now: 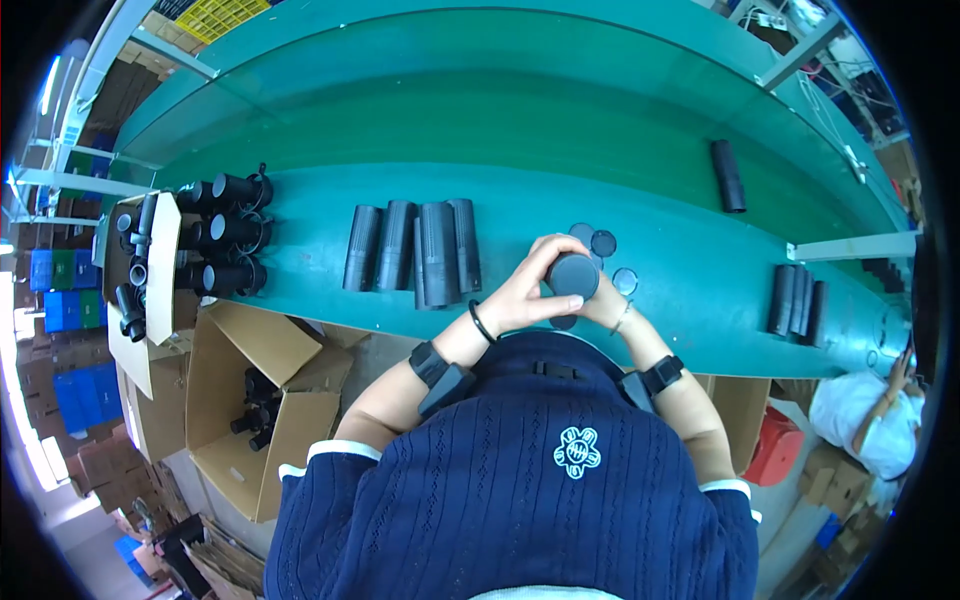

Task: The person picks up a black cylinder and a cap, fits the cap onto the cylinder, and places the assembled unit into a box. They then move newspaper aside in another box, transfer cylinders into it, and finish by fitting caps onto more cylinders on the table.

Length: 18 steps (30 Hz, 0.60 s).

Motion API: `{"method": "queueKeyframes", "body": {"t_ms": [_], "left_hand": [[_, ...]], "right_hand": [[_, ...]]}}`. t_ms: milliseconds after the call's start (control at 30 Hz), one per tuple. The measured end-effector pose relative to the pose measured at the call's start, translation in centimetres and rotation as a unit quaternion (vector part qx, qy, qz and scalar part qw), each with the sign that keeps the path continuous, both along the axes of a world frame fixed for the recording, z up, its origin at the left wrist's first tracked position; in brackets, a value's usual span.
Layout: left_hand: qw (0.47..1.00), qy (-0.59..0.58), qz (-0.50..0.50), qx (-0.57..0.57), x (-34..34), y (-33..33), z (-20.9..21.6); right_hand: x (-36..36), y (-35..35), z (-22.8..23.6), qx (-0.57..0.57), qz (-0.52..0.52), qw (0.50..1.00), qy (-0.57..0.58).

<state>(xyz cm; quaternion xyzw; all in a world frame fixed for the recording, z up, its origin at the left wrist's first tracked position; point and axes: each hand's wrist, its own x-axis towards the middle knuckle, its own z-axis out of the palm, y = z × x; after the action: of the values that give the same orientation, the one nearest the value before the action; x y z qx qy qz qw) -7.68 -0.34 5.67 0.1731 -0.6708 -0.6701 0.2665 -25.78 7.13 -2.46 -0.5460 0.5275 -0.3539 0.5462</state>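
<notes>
Head view, hands: the left hand [522,292] and the right hand [603,300] both close around one black tube [572,275], held end-on toward the camera just above the near edge of the green bench [640,180]; the two-handed clasp steadies it close to the body.
Head view, grip: the left fingers [540,255] wrap over the top and side of the tube, the thumb lying under it; the right hand is mostly hidden behind it, yet it presses against the tube's far side.
Head view, round caps: a few dark discs [603,242] lie flat on the bench just beyond the hands, within easy reach.
Head view, row of tubes: four black tubes [415,248] lie side by side to the left of the hands, lined up as a batch.
Head view, left end: finished-looking scopes [228,232] are stacked by an open cardboard box [262,400].
Head view, right side: more tubes [797,298] lie in a group, one lone tube [728,175] farther back.
Head view, neighbour: a person in white [862,420] sits at the right edge.
</notes>
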Motion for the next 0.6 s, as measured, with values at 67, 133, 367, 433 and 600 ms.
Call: {"method": "queueKeyframes", "body": {"t_ms": [67, 133, 367, 433, 600], "left_hand": [[0.998, 0.033, -0.045, 0.002, 0.0, -0.3, 0.3], [0.993, 0.040, -0.086, -0.078, -0.2, -1.0, 0.3], [0.991, -0.018, -0.092, 0.099, 1.4, -2.8, -0.5], [0.991, -0.016, -0.070, 0.111, 1.4, -2.9, -1.2], [0.846, -0.259, 0.345, -0.313, 4.6, -4.6, -4.7]], "right_hand": [[0.2, -1.4, 1.1, -0.144, -0.074, 0.986, 0.038], [-0.3, -2.3, 1.1, -0.226, -0.107, 0.966, 0.071], [-4.8, -1.6, 2.3, -0.301, -0.230, 0.858, 0.347], [-5.4, -2.0, 2.5, -0.318, -0.222, 0.838, 0.383], [-10.3, -4.7, 2.6, -0.184, -0.233, 0.848, 0.439]]}}
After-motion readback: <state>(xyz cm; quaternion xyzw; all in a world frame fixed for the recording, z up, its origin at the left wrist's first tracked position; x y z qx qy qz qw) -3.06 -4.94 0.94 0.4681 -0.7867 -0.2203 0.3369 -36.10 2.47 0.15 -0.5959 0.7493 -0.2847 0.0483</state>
